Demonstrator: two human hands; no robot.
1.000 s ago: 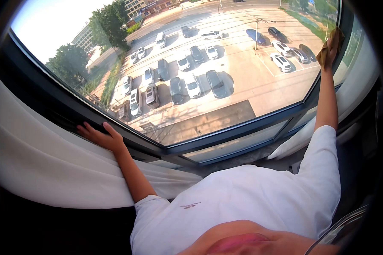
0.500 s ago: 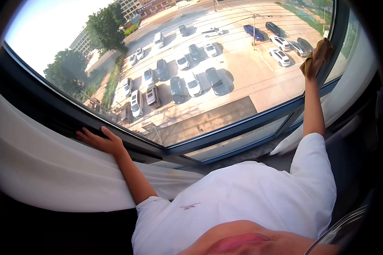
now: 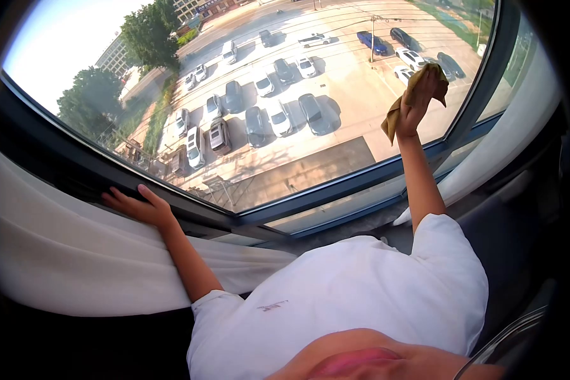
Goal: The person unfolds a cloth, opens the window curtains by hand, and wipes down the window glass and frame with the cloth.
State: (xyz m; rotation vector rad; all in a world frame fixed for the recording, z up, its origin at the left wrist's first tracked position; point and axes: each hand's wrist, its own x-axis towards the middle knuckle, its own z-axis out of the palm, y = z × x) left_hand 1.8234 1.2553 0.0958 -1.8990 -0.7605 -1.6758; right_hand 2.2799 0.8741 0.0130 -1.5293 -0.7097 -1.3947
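A brown-yellow cloth [image 3: 396,117] lies between my right hand [image 3: 416,101] and the large window pane [image 3: 354,117], its edges sticking out around the palm and fingers. My right arm is stretched up and forward, with the hand over the right part of the glass. At the lower left, my left hand [image 3: 142,207] rests against the dark window frame [image 3: 190,201], fingers spread and holding nothing. White curtain [image 3: 95,253] hangs just beneath that hand.
Another white curtain [image 3: 487,164] hangs at the right, beside the upright frame bar [image 3: 481,107]. A lower pane [image 3: 335,209] sits under the horizontal bar [image 3: 335,190]. Outside, far below, several parked cars [image 3: 278,118] stand in a lot, with trees [image 3: 149,38] at the left.
My right hand has moved left with the cloth, away from the upright frame bar and onto the open glass. My left hand stays at the frame; the view has shifted slightly.
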